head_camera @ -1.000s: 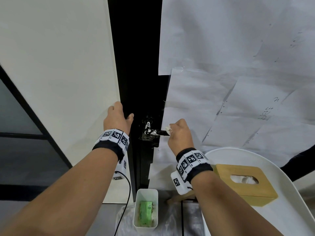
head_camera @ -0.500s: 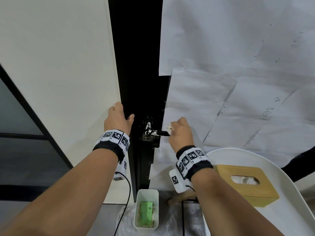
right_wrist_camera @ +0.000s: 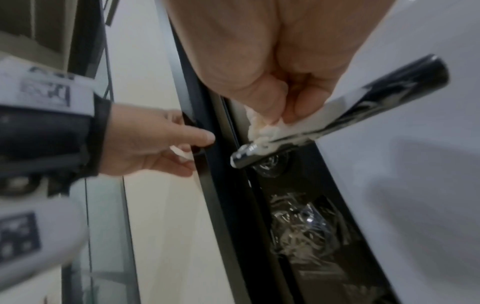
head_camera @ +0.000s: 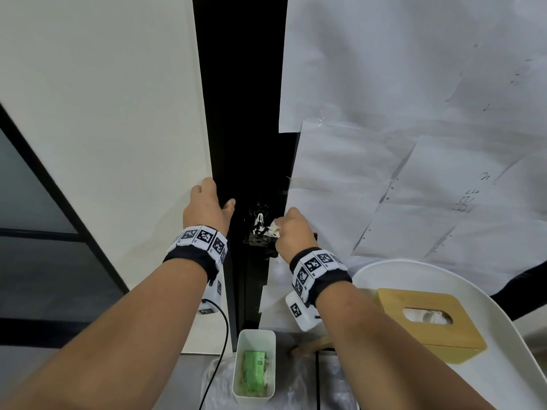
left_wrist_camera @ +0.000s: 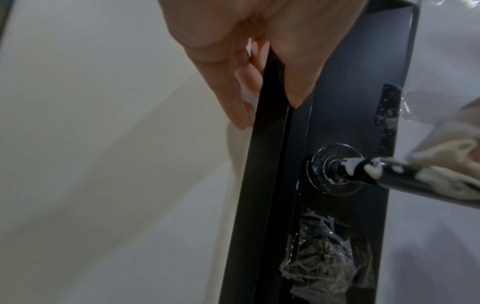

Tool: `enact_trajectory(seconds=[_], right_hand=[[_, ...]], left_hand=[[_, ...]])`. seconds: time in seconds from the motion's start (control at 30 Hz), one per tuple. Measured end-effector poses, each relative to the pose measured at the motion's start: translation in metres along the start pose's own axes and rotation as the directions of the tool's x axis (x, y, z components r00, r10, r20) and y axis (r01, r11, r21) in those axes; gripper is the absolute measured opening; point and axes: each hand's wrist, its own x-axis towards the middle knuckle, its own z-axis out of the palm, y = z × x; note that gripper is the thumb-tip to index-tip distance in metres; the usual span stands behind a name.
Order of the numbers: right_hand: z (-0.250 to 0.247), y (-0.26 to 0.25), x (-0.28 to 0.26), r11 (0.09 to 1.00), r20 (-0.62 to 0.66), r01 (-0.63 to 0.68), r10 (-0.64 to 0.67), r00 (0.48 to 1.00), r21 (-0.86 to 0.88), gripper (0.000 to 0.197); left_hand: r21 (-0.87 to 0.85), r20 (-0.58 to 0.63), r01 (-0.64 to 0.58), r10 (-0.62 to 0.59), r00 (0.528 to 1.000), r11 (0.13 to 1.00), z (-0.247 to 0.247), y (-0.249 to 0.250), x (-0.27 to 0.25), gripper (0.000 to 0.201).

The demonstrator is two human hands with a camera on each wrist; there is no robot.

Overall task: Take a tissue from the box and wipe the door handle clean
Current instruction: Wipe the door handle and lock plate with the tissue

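A black lever door handle [left_wrist_camera: 397,176] smeared with white paste juts from a round chrome rosette [left_wrist_camera: 335,170] on the black door stile [head_camera: 254,143]. My right hand [head_camera: 291,232] pinches a crumpled white tissue [right_wrist_camera: 270,129] against the handle [right_wrist_camera: 363,102] near its inner end. The tissue [left_wrist_camera: 446,164] wraps the lever just right of the paste blobs. My left hand [head_camera: 207,208] grips the black door edge [left_wrist_camera: 267,102], thumb on the front, fingers behind it. A wooden tissue box [head_camera: 429,321] sits on a white round table at the lower right.
Sheets of white paper [head_camera: 414,143] cover the door right of the handle. Crinkled clear tape [left_wrist_camera: 322,257] covers the lock below it. A white bin [head_camera: 254,365] holding a green packet stands on the floor below. A white wall [head_camera: 103,113] lies to the left.
My right hand with the tissue has slid left along the lever toward the rosette, covering most of the handle. The left hand stays on the door edge.
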Motion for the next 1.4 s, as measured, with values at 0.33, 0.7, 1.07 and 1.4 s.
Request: enact_trajectory(seconds=[0.33, 0.7, 1.07, 1.4], right_hand=[[0.0, 0.013, -0.008, 0.998, -0.099, -0.019, 0.014, 0.995, -0.052, 0.033], [0.009, 0.042, -0.026, 0.996, -0.399, -0.035, 0.065, 0.915, 0.083, 0.019], [0.034, 0.008, -0.021, 0.993, -0.304, 0.07, -0.039, 0.952, 0.091, 0.018], [0.015, 0.026, -0.03, 0.965, -0.34, -0.1, 0.181, 0.923, 0.244, 0.017]], left_hand=[[0.008, 0.004, -0.001, 0.001, 1.0, 1.0, 0.0, 0.0, 0.0, 0.035], [0.01, 0.019, 0.01, -0.01, 1.0, 1.0, -0.002, 0.001, -0.001, 0.036], [0.017, 0.009, 0.003, -0.003, 1.0, 1.0, -0.002, 0.001, -0.001, 0.035], [0.009, 0.01, -0.003, 0.003, 1.0, 1.0, 0.0, 0.0, 0.0, 0.034]])
